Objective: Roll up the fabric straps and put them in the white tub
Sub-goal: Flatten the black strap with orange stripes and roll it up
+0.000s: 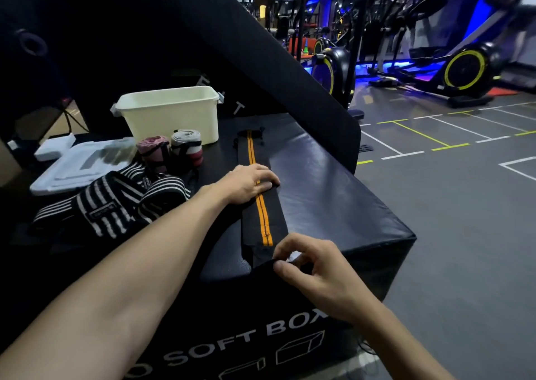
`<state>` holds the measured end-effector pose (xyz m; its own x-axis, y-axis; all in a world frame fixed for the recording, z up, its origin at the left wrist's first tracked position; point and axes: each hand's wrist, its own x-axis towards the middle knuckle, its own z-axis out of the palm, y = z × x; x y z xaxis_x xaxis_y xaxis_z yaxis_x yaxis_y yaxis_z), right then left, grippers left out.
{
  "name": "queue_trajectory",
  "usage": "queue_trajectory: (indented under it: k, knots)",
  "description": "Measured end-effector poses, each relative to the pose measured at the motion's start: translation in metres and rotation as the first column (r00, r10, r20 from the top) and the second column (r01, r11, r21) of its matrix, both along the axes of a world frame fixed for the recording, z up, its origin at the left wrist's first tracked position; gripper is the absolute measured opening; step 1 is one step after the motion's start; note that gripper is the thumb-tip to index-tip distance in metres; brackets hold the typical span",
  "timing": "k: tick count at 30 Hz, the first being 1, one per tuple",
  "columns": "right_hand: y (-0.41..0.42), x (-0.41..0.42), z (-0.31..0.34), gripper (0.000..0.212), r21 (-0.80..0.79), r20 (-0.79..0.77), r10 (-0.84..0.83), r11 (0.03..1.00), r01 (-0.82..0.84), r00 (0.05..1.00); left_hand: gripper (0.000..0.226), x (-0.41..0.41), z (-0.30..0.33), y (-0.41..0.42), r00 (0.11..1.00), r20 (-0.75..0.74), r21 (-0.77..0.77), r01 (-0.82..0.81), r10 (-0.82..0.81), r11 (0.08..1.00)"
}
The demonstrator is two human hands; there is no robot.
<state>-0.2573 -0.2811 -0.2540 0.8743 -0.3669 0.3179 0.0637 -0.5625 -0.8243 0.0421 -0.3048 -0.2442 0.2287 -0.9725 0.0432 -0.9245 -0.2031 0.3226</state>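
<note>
Black fabric, with an orange stripe along its middle, makes the strap that lies stretched out flat on the padded black box serving as desk. The left hand rests on the strap near its middle, fingers straight and spread flat on the cloth. The right hand pinches the near end of the strap between thumb and curled fingers. The white tub stands at the far side, well apart from the strap. Two rolled straps stand just in front of the tub, and striped black-and-white straps lie loose at the left.
</note>
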Motion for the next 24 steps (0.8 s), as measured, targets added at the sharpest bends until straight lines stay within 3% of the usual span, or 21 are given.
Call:
queue_trajectory:
  k: [4,8,9,12,17,21,24]
  knots:
    - [0.0,0.001,0.0,0.008,-0.02,0.01,-0.004,1.0,0.005,1.0,0.014,0.0,0.003,-0.003,1.0,0.006,-0.069,0.003,-0.002,0.998]
    - [0.001,0.002,-0.002,0.008,0.01,0.011,-0.019,1.0,0.018,1.0,0.024,-0.013,0.005,0.002,0.948,0.273,-0.252,-0.096,0.166,0.963]
    - [0.002,0.002,-0.003,0.008,0.021,0.016,-0.022,1.0,0.022,1.0,0.025,-0.017,0.004,0.003,0.936,0.281,-0.3,-0.125,0.212,0.946]
    - [0.003,0.001,-0.005,0.009,0.048,0.029,-0.034,0.998,0.032,0.999,0.023,-0.026,-0.003,0.009,0.954,0.091,-0.312,-0.247,0.287,0.918]
    - [0.005,0.0,-0.005,0.009,0.093,0.044,-0.047,0.995,0.043,0.998,0.017,-0.031,0.016,0.045,0.99,-0.01,-0.177,-0.144,0.144,0.974]
    - [0.008,-0.001,-0.005,0.011,0.099,0.051,-0.064,0.993,0.059,0.997,0.009,-0.063,0.03,0.108,0.981,-0.193,-0.451,-0.075,-0.015,0.89]
    - [0.01,-0.001,-0.005,0.012,0.086,0.054,-0.077,0.994,0.072,0.996,0.019,-0.108,0.024,0.155,0.91,-0.394,-0.415,-0.052,-0.128,0.908]
